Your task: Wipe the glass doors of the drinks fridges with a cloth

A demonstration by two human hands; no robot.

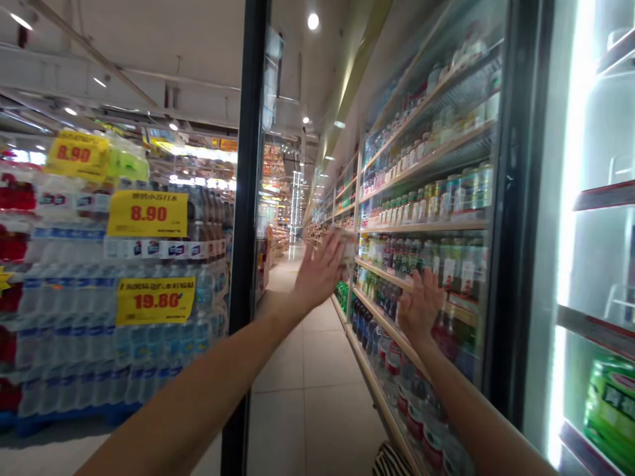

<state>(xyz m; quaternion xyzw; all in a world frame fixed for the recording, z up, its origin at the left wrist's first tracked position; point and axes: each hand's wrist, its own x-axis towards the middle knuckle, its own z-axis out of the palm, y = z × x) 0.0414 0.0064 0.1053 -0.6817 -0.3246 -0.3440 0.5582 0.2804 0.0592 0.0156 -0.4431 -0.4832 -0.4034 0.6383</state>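
A glass cooler door in a black frame stands in front of me. My left hand reaches up to the glass, its fingers laid out over a pale cloth. The cloth is blurred and partly covered by the fingers. Lower and to the right, my right hand is raised at the pane with its fingers apart, holding nothing. Whether its palm touches the glass I cannot tell.
Lit cooler shelves with a green drink pack are close on my right. Stacked water bottles with yellow price signs stand left. Rows of drinks and a tiled floor show in the glass. Something striped is low down.
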